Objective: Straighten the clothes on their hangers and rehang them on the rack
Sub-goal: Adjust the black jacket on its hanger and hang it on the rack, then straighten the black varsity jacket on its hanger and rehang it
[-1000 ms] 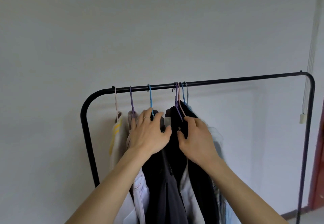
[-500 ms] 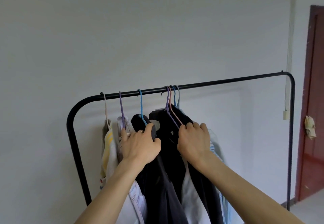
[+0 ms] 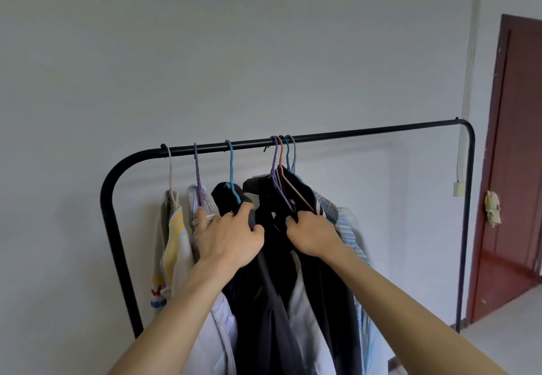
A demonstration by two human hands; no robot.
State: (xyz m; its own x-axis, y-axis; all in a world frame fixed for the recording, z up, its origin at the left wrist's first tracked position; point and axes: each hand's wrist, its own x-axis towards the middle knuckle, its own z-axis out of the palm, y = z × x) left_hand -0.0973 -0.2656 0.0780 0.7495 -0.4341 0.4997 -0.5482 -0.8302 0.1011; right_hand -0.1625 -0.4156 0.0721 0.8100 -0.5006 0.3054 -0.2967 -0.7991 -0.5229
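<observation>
Left grip (image 3: 231,236) holds dark shirt (image 3: 223,198); right grip (image 3: 311,234) clutches black jacket (image 3: 324,286).

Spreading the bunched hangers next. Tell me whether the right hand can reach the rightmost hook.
Probably yes: the right hand grips the dark garment just below, and the rightmost hook hangs uncovered, bare rail beside it.

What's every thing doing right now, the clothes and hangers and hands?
Rack: standing, hangers hooked on its bar.
Blue hanger: hooked on, carrying a dark top.
Left hand: grips that dark top's shoulder.
Right hand: grips the next dark garment.
Bunched hangers: crowded together on the bar.
</observation>
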